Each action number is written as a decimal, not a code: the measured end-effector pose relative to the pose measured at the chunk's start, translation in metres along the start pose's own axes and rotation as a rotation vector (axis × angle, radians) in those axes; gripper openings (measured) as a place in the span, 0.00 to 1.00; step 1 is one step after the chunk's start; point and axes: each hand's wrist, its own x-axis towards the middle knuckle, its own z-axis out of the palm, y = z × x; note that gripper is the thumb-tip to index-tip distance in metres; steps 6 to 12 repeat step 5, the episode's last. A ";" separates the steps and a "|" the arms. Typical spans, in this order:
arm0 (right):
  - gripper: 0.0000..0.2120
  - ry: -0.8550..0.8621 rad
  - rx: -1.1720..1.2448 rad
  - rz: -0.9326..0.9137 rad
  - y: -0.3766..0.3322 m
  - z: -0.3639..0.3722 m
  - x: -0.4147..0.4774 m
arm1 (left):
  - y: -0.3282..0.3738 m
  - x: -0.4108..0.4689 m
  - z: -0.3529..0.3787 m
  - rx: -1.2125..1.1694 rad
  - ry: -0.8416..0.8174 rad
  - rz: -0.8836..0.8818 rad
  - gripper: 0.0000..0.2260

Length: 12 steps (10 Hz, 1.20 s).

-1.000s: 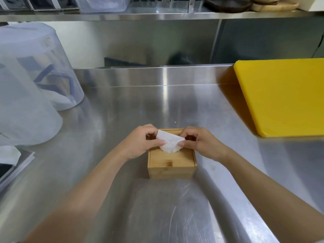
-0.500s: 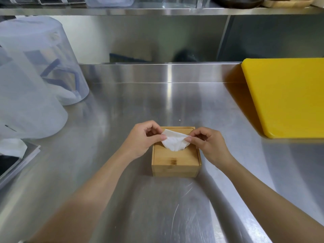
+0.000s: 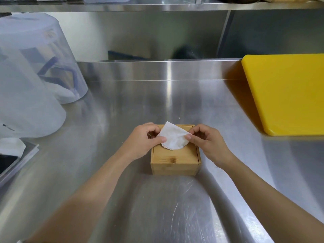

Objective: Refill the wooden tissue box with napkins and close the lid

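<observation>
A small wooden tissue box stands on the steel counter in the middle of the head view, its lid lying flat on top. A white napkin sticks up out of the round hole in the lid. My left hand pinches the napkin's left edge between thumb and fingers. My right hand pinches its right edge. Both hands rest over the box's far half, hiding the lid's back corners.
A thick yellow cutting board lies at the right. Two frosted plastic containers stand upside down at the left, with a white cloth beside them on a dark tray. A steel shelf runs overhead.
The napkin has been drawn further up out of the lid hole and spread wider between both hands. The hands stay at the box.
</observation>
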 end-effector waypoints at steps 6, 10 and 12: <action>0.06 0.069 -0.007 -0.048 -0.004 -0.008 0.002 | 0.002 -0.008 -0.017 -0.146 0.087 -0.039 0.15; 0.06 0.069 -0.007 -0.048 -0.004 -0.008 0.002 | 0.002 -0.008 -0.017 -0.146 0.087 -0.039 0.15; 0.06 0.069 -0.007 -0.048 -0.004 -0.008 0.002 | 0.002 -0.008 -0.017 -0.146 0.087 -0.039 0.15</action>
